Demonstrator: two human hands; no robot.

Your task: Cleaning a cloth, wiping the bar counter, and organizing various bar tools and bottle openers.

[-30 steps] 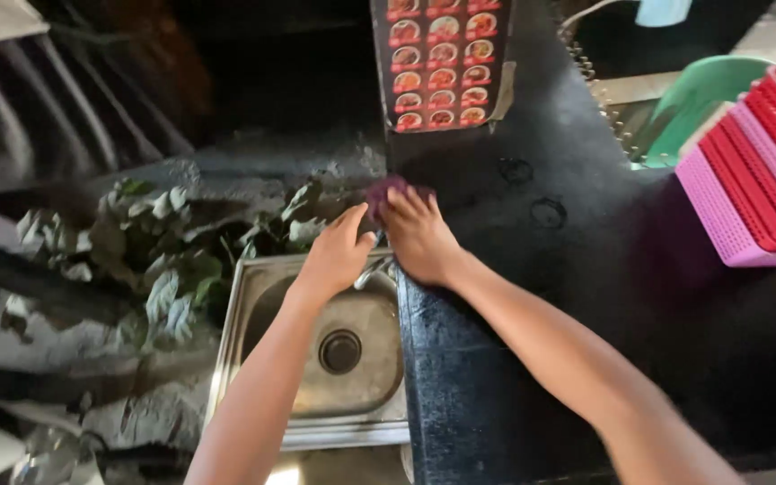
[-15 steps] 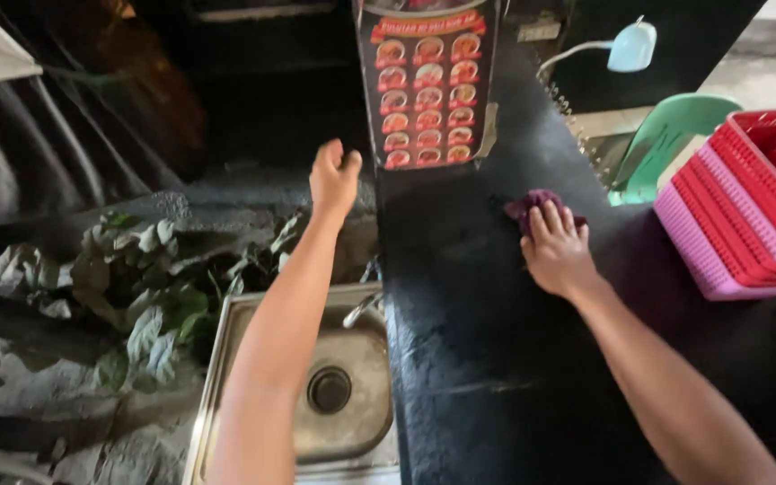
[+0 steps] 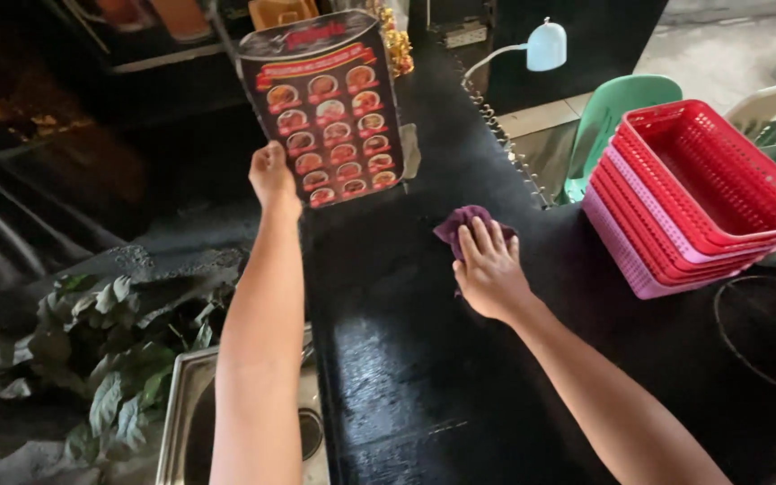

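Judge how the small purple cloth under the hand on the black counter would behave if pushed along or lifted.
The small purple cloth looks bunched and creased under the right hand, so it is probably floppy and light. Pushed, it would likely slide easily, since the black counter shows a wet-looking sheen. Lifted, it would probably droop.

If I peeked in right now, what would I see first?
First you'd notice the picture menu board standing at the back of the black counter, with the left hand gripping its lower left corner. Next, the right hand presses flat on a purple cloth in the middle of the counter. To the right sits a bright stack of red and pink baskets.
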